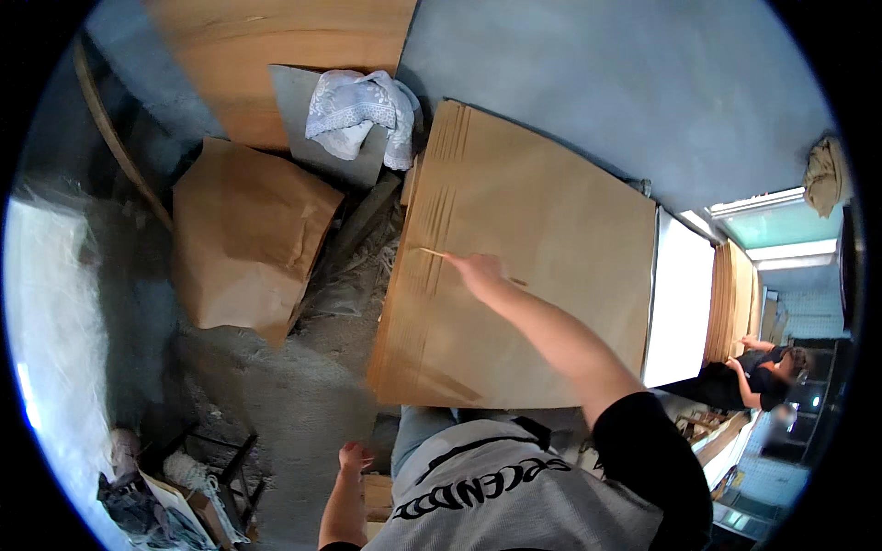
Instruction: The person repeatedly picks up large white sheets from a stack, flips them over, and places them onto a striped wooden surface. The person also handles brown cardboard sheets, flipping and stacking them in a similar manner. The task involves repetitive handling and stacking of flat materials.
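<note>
A stack of large brown sheets (pixel 551 202), like cardboard or thin board, lies in front of me. Grooved or streaked marks run along its left edge. My right hand (pixel 480 274) reaches over the top sheet, closed on a thin stick-like tool (pixel 434 252). The tool's light tip points left, close to the marked strip; whether it touches the sheet I cannot tell, nor whether it is a brush or a plain stick. My left hand (pixel 356 456) hangs low beside my body, left of the stack's near edge, fingers loosely bent with nothing visible in them.
A bent brown sheet (pixel 248 239) leans at the left. A patterned white cloth (pixel 363 115) hangs over a grey board. White sheets (pixel 680 298) adjoin the stack at right. Farther right, another person (pixel 763 372) works beside brown sheets. Clutter and rope (pixel 193 477) sit lower left.
</note>
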{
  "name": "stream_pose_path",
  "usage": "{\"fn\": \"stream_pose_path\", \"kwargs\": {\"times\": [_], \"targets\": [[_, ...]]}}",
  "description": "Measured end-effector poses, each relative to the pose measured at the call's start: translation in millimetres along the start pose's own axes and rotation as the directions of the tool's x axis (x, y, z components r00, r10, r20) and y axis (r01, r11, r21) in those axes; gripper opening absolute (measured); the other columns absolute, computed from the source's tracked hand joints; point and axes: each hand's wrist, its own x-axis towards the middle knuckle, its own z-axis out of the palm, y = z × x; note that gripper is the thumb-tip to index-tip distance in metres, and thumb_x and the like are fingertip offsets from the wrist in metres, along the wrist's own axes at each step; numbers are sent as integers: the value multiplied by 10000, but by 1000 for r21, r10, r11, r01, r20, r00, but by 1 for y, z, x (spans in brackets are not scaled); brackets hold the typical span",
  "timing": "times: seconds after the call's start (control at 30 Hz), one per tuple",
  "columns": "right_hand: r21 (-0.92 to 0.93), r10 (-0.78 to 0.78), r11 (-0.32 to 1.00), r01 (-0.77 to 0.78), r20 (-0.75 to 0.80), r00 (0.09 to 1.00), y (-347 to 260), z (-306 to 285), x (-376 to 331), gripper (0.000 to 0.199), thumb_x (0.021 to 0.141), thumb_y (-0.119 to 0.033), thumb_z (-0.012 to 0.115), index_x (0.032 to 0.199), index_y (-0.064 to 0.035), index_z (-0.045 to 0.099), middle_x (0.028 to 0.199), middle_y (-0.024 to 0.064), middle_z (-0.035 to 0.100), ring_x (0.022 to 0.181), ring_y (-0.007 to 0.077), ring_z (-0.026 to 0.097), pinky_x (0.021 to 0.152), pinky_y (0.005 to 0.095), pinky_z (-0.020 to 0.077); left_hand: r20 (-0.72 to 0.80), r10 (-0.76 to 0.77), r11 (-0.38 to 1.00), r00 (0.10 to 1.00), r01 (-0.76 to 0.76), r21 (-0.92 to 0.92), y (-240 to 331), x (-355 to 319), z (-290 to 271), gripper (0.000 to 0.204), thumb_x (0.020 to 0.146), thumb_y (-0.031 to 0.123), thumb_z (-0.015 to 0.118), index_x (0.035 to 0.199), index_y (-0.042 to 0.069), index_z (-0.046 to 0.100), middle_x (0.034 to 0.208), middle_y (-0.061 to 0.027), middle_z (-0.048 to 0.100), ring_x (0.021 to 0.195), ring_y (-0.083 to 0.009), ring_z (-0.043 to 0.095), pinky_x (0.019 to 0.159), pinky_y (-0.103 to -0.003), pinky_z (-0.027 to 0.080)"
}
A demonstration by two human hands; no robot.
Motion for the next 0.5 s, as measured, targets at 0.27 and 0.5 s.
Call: {"fn": "stream_pose_path", "kwargs": {"times": [0.27, 0.5], "targets": [[-48, 90, 995, -91, -28, 996, -1, -18, 9, 277, 887, -183, 372, 1075, -283, 548, 685, 107, 564, 593, 218, 548, 571, 356, 448, -151, -17, 1000, 988, 17, 3, 2, -3, -3, 111, 785, 117, 485, 851, 37, 523, 651, -107, 566, 531, -215, 569, 475, -340, 510], [352, 238, 909, -221, -6, 971, 42, 41, -8, 352, 851, -82, 383, 1155, -221, 491, 691, 98, 567, 569, 223, 553, 516, 358, 444, -69, -21, 1000, 997, 21, 0, 13, 0, -11, 163, 807, 164, 474, 916, 49, 511, 720, -122, 579, 594, -229, 579, 515, -344, 513]]}}
